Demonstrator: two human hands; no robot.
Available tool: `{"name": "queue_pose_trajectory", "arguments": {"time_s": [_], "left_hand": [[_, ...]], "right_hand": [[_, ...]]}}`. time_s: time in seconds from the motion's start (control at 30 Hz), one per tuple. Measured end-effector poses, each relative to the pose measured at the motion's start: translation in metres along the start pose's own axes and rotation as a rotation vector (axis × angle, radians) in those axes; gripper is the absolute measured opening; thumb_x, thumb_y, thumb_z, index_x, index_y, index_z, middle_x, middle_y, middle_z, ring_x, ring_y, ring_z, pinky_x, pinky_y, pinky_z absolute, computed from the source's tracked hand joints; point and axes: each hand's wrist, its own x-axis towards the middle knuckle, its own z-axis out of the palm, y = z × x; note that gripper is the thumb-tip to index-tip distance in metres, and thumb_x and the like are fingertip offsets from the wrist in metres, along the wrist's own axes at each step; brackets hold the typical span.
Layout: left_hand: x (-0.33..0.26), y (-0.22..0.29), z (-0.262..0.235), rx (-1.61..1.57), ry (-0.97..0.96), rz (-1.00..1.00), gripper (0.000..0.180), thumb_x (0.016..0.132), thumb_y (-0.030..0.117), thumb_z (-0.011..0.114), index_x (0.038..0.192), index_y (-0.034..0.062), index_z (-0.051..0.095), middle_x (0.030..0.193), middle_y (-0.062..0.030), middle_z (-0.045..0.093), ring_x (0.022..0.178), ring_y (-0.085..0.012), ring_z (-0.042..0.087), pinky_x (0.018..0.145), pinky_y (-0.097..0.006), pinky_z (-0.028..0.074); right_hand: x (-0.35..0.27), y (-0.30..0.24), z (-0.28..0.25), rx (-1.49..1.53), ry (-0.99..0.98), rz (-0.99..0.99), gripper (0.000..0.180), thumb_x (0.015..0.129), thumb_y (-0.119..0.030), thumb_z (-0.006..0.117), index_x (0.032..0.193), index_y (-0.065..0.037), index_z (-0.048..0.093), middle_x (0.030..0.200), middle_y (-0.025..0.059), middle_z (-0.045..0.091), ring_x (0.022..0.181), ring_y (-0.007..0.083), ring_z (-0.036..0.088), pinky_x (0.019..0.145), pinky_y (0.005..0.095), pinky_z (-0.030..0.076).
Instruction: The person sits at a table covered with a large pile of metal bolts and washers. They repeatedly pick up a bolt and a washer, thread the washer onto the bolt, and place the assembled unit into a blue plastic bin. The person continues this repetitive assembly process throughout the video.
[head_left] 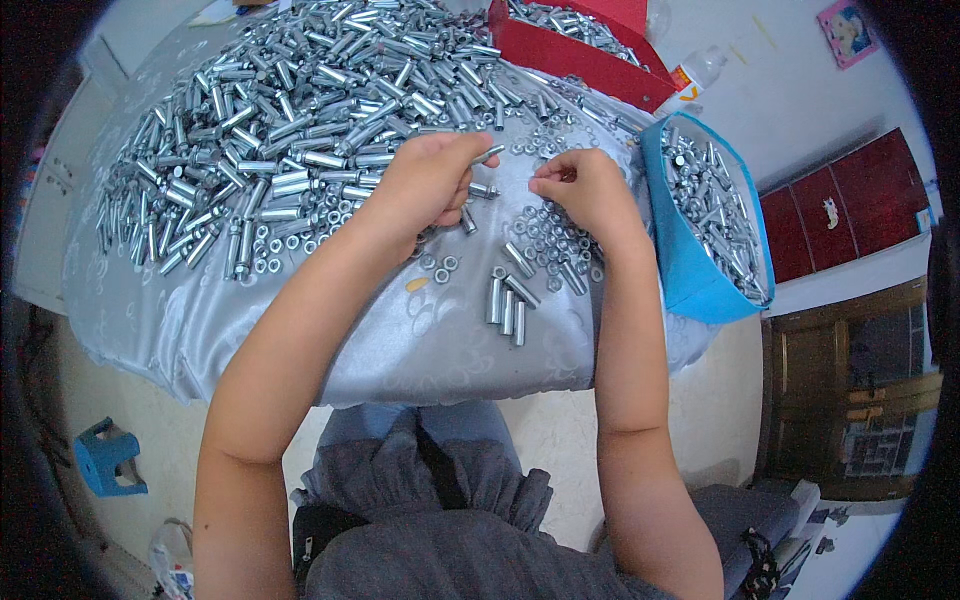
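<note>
**Two hands over a table heaped with bolts**

The person sits close to a table draped in a silvery cloth (300,340), both forearms reaching up over its near edge. The left hand (425,180) is curled shut around a metal bolt (487,155), whose tip pokes out past the fingers toward the right. Just below that hand a second short piece (483,190) sticks out near the thumb; whether it is held or lying on the cloth I cannot tell.

The right hand (590,190) sits just beside the left, a narrow gap between them. Its fingers are pinched together at the tips, pointing toward the bolt's end, and whatever they grip is too small to make out. Under and around this hand lies a scatter of small nuts (545,235).

Nearer the person, below both hands, a few metal sleeves (508,305) lie side by side on the cloth, apart from the rest. Beyond the left hand the great pile of bolts (300,110) covers most of the table's far side. To the right of the right hand stands a blue bag (690,260), open and filled with metal parts, and farther back a red box (580,55) holds more. A blue stool (108,458) stands on the floor at the left.
</note>
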Motion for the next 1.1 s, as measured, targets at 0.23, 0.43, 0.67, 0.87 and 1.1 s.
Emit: {"name": "queue_pose_trajectory", "arguments": {"time_s": [0.23, 0.43, 0.67, 0.87, 1.1], "left_hand": [[0.002, 0.0, 0.0, -0.002, 0.025, -0.008, 0.027, 0.084, 0.03, 0.051, 0.085, 0.0032, 0.055, 0.05, 0.0081, 0.028, 0.039, -0.0031, 0.022, 0.037, -0.021, 0.018], [0.003, -0.003, 0.001, 0.021, 0.019, -0.021, 0.027, 0.084, 0.03, 0.051, 0.086, 0.0033, 0.055, 0.05, 0.0086, 0.027, 0.039, -0.0029, 0.022, 0.037, -0.021, 0.017], [0.003, -0.001, -0.001, 0.012, 0.038, -0.024, 0.026, 0.084, 0.03, 0.051, 0.085, 0.005, 0.055, 0.05, 0.009, 0.026, 0.04, -0.0029, 0.021, 0.038, -0.02, 0.017], [0.005, -0.004, -0.001, 0.008, 0.006, -0.019, 0.026, 0.084, 0.031, 0.05, 0.085, 0.0051, 0.055, 0.05, 0.009, 0.026, 0.04, -0.0029, 0.021, 0.038, -0.021, 0.016], [0.003, -0.001, -0.002, -0.003, 0.045, -0.005, 0.027, 0.084, 0.031, 0.05, 0.085, 0.0044, 0.054, 0.05, 0.0088, 0.026, 0.04, -0.0031, 0.022, 0.038, -0.021, 0.017]], "right_hand": [[0.001, 0.0, 0.001, -0.034, -0.034, -0.05, 0.02, 0.067, -0.015, 0.068, 0.078, 0.001, 0.062, 0.069, 0.0113, 0.06, 0.065, 0.0183, 0.057, 0.062, 0.0288, 0.045], [0.002, 0.004, 0.004, -0.067, -0.061, -0.081, 0.022, 0.071, -0.017, 0.064, 0.081, 0.001, 0.058, 0.071, 0.0092, 0.057, 0.066, 0.0156, 0.053, 0.062, 0.028, 0.044], [0.002, 0.007, 0.006, -0.075, -0.004, -0.123, 0.022, 0.071, -0.016, 0.064, 0.081, 0.002, 0.056, 0.071, 0.009, 0.057, 0.065, 0.0151, 0.053, 0.061, 0.0277, 0.044], [0.001, -0.004, 0.007, 0.168, -0.009, -0.213, 0.015, 0.074, -0.008, 0.061, 0.084, 0.002, 0.057, 0.072, 0.004, 0.057, 0.066, 0.0093, 0.051, 0.061, 0.0232, 0.043], [-0.004, -0.027, 0.005, 0.509, 0.002, -0.293, 0.015, 0.075, -0.008, 0.062, 0.085, 0.003, 0.058, 0.074, 0.005, 0.059, 0.066, 0.0086, 0.054, 0.062, 0.0225, 0.044]]}}
